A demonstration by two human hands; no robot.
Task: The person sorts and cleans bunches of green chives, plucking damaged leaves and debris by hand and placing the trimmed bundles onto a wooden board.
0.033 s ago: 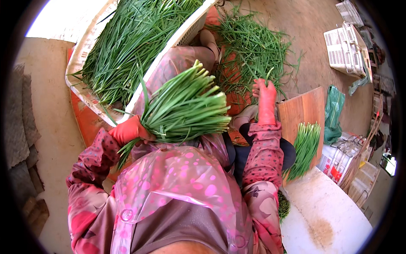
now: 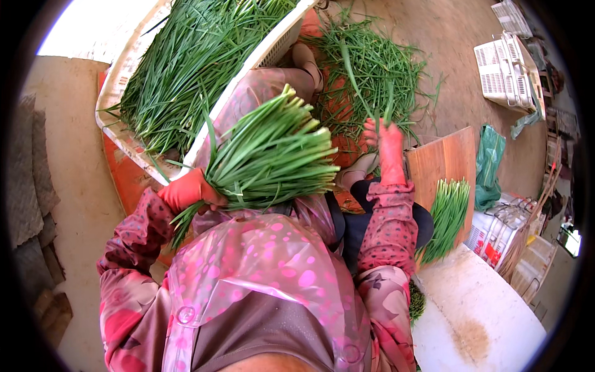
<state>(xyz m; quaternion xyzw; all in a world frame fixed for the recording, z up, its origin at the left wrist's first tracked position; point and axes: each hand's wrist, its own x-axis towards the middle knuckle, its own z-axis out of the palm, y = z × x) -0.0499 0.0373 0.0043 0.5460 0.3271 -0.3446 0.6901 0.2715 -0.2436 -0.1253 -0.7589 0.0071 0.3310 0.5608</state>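
Note:
My left hand (image 2: 193, 191), in a red glove, grips a thick bunch of garlic chives (image 2: 273, 155) near its leafy end. The pale cut ends fan out up and to the right, over my lap. My right hand (image 2: 389, 144), also red-gloved, is held out over the loose chive leaves (image 2: 372, 68) on the floor. Its fingers are curled, and a few long chive blades (image 2: 354, 77) stick out beyond them. How firmly they are held is partly hidden. A white plastic crate (image 2: 214, 124) heaped with chives stands at the far left, beside my left hand.
Right of my right arm, a neat bundle of chives (image 2: 447, 211) leans on a wooden board (image 2: 443, 152), above a white stained surface (image 2: 477, 304). Farther right are a green bag (image 2: 489, 164), white crates (image 2: 505, 71) and stacked containers (image 2: 502, 229).
My right hand has shifted slightly down, its fingers a little looser. Long chive blades now stretch out beyond it where a short tip showed before. My left hand and its bunch have hardly moved.

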